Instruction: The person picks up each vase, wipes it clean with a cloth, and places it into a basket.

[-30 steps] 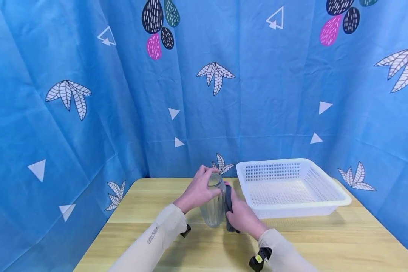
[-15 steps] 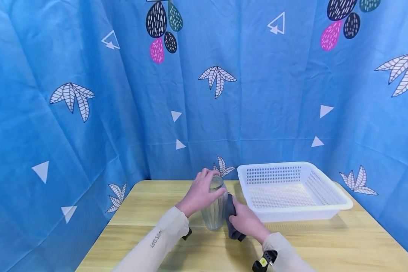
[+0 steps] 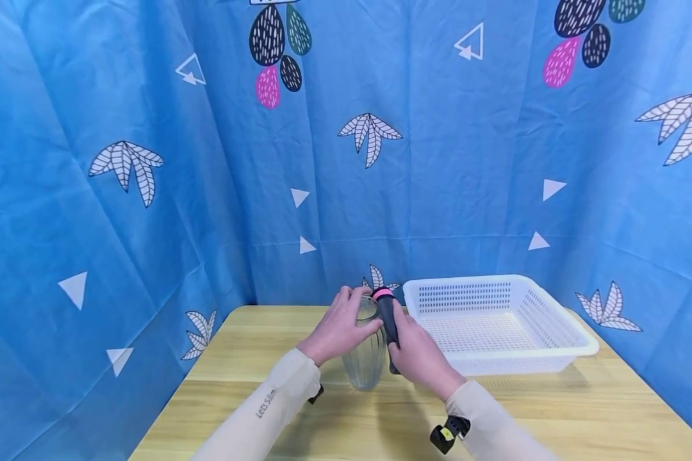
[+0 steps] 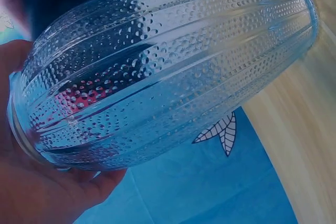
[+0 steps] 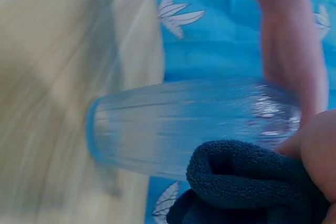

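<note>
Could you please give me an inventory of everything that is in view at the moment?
Glass vase: one, clear, mouth up between the hands
Cloth: one, dark with a pink part, beside the vase, in the right hand
Basket: one, white, on the table at the right
Table: one, light wood, under the basket
Patterned curtain: number unclear, blue, behind the table and at its sides
Wrist devices: two, black, one at each wrist
Sleeves: two, cream, on the forearms
Left hand: one, bare, at the vase's mouth
Right hand: one, bare, gripping the cloth
</note>
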Tool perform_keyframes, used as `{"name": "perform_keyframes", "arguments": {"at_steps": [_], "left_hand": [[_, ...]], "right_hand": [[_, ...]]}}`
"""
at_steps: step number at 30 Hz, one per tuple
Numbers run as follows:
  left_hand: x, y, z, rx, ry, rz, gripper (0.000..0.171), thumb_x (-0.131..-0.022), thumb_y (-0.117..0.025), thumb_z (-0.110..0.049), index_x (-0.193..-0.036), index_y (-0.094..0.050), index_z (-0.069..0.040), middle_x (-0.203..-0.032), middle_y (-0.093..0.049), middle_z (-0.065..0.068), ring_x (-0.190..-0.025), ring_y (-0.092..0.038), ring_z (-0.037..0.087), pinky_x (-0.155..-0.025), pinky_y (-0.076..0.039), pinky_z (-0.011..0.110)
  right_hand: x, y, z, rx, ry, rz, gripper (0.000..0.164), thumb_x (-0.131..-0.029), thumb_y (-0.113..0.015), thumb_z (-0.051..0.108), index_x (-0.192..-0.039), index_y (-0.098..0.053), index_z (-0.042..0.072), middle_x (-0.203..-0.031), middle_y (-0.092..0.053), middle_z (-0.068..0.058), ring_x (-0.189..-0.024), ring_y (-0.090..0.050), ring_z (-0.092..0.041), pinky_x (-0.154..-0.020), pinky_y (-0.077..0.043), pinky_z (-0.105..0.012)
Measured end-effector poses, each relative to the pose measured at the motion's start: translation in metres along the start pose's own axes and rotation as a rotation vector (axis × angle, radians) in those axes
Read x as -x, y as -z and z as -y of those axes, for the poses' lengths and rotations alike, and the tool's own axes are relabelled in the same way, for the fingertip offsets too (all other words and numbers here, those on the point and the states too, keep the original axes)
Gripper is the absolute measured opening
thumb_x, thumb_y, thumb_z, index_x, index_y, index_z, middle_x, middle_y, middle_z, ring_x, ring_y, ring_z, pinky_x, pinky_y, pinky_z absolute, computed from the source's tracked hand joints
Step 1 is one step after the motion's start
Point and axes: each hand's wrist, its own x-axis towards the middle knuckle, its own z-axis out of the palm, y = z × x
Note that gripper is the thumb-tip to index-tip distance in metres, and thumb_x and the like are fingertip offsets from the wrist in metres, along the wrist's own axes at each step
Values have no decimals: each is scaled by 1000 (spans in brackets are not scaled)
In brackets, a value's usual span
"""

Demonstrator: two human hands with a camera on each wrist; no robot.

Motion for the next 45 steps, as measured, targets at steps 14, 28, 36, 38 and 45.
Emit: {"name": "perform_keyframes", "arguments": {"at_steps": [14, 28, 36, 38, 45], "left_hand": [[0, 1, 3, 4, -16, 0, 70, -92, -62, -53, -150, -42, -17, -118, -44, 2, -105, -44, 19, -89, -44, 38], [4, 5, -5, -7, 22, -2, 66, -89, -70, -50, -142, -51, -17, -142, -54, 3, -134, -48, 27, -108, -39, 52], [3, 7, -9, 65, -5, 35, 62, -87, -71, -37, -142, -52, -16, -145, -52, 4, -136, -46, 27, -109, -40, 50], [2, 6, -9, 67, -12, 37, 62, -84, -71, -35, -140, -53, -16, -142, -53, 4, -133, -47, 28, -107, -41, 49], [0, 3, -8, 6, -42, 4, 67, -83, -70, -39, -143, -51, -16, -133, -54, 3, -123, -50, 28, -101, -44, 48]], "right_hand": [[13, -39, -21, 30, -52, 203, 82, -87, -70, 6, -152, -22, -10, -87, -68, -19, -65, -63, -19, -58, -52, -35], [21, -36, -19, 0, -156, 286, 78, -90, -66, 11, -153, -26, -11, -113, -68, -28, -81, -68, -24, -72, -55, -41], [15, 0, -1, -54, -67, 132, 72, -88, -63, 6, -154, -33, 1, -88, -67, -10, -63, -61, -13, -57, -49, -32], [11, 5, 3, -36, -19, 54, 73, -86, -64, 4, -153, -36, 4, -90, -67, -10, -67, -61, -14, -58, -50, -32], [9, 3, 9, 119, 57, -14, 84, -85, -71, 6, -156, -26, -3, -101, -65, -20, -67, -58, -17, -58, -48, -33]]}}
